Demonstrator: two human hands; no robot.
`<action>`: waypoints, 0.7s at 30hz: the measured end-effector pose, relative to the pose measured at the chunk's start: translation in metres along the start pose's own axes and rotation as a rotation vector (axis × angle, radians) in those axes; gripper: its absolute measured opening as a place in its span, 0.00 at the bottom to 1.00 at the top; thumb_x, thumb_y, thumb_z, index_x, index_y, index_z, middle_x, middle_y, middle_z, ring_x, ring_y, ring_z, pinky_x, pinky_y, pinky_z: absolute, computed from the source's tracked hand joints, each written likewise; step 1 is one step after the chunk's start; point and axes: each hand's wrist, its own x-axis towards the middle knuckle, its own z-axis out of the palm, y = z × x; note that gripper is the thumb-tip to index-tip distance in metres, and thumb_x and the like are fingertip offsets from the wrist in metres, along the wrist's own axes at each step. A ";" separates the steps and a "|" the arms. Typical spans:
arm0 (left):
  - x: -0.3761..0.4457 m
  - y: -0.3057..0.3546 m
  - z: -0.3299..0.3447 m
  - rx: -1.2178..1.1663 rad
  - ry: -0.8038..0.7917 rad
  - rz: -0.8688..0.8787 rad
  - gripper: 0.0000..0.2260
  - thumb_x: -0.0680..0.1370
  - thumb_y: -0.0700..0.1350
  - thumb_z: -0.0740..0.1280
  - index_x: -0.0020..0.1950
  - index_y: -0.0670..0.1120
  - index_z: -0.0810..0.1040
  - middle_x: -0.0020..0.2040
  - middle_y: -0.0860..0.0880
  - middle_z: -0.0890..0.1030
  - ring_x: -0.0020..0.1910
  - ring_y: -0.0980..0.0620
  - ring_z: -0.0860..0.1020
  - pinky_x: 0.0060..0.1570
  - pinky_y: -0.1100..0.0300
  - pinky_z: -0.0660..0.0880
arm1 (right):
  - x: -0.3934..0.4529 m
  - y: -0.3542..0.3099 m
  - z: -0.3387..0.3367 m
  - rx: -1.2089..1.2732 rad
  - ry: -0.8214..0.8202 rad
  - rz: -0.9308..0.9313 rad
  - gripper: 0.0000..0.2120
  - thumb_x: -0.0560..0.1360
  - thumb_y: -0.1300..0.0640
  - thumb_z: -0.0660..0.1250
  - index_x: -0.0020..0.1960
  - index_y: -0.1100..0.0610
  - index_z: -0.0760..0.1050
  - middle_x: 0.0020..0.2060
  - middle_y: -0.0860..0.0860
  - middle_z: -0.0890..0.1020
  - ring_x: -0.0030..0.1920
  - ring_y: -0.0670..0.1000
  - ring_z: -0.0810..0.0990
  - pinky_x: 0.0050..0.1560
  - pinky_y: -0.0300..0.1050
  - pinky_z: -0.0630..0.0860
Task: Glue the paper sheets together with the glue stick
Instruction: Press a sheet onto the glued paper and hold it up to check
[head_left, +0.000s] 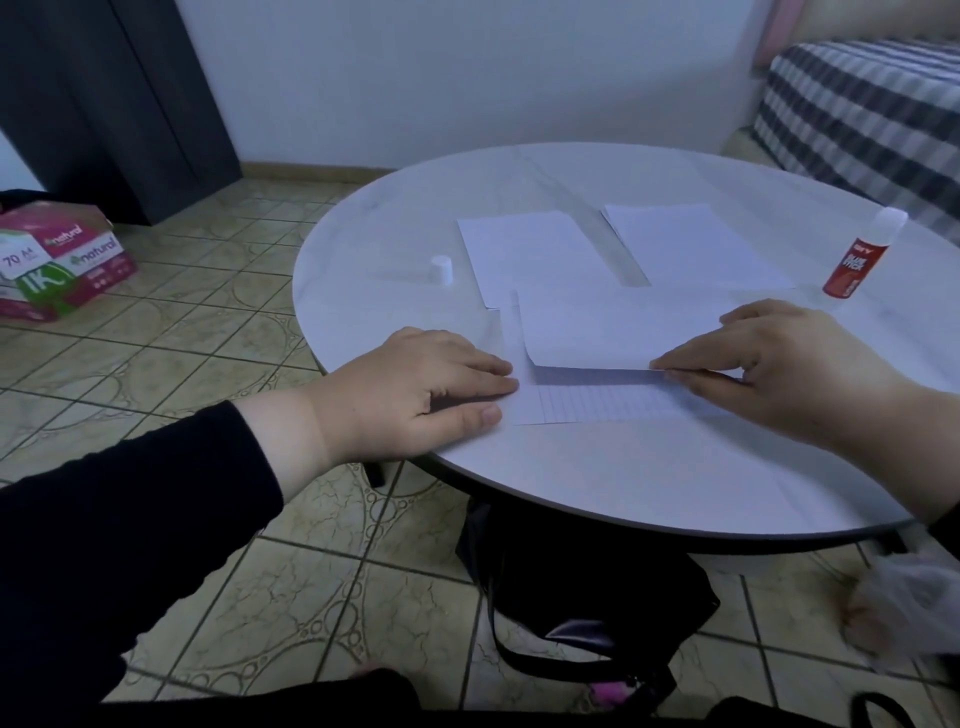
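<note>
Two hands worked paper on a round white table (597, 478) in a tiled room.

At centre frame, the left hand (415, 395) lay flat, fingers straight, pressing a lined sheet (597, 402); the right hand (769, 364) pinched the lifted edge of a plain sheet (613, 327) over it. An uncapped glue stick (860, 257) stood at right, its cap (441, 270) at left. Two more sheets (530, 249) lay behind. A paper-ream box (57, 260) sat on the floor, upper left; a checked bed (857, 109) filled the upper right.

Round table (597, 483): pale grey-white, faintly marbled. Paper sheets: white; lower sheet (597, 402) ruled in a faint grid. Glue stick (860, 260): red body, white lettering. Cap (442, 269): white. Floor tiles (208, 332): beige-green, circle motifs. Bedcover (862, 109): black-and-white check. Sleeve (119, 525): black.
</note>
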 end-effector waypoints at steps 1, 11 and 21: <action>-0.001 -0.001 0.000 -0.008 0.002 0.001 0.21 0.78 0.60 0.57 0.65 0.53 0.79 0.66 0.56 0.77 0.63 0.56 0.73 0.63 0.47 0.68 | -0.001 0.001 0.000 0.015 0.005 0.011 0.09 0.69 0.60 0.74 0.46 0.50 0.86 0.36 0.45 0.86 0.38 0.63 0.83 0.44 0.39 0.71; -0.004 -0.005 0.002 -0.015 -0.018 0.019 0.21 0.79 0.59 0.57 0.67 0.53 0.76 0.68 0.56 0.75 0.66 0.55 0.72 0.63 0.43 0.69 | -0.005 -0.005 0.000 -0.012 0.008 -0.053 0.08 0.70 0.61 0.74 0.46 0.50 0.86 0.38 0.43 0.86 0.37 0.58 0.84 0.56 0.29 0.59; -0.004 -0.011 0.005 -0.038 -0.010 0.020 0.20 0.79 0.59 0.57 0.69 0.55 0.75 0.69 0.57 0.73 0.67 0.54 0.71 0.64 0.41 0.68 | -0.005 -0.003 0.005 0.021 -0.016 -0.066 0.15 0.74 0.46 0.60 0.48 0.47 0.85 0.43 0.40 0.86 0.48 0.48 0.75 0.57 0.24 0.57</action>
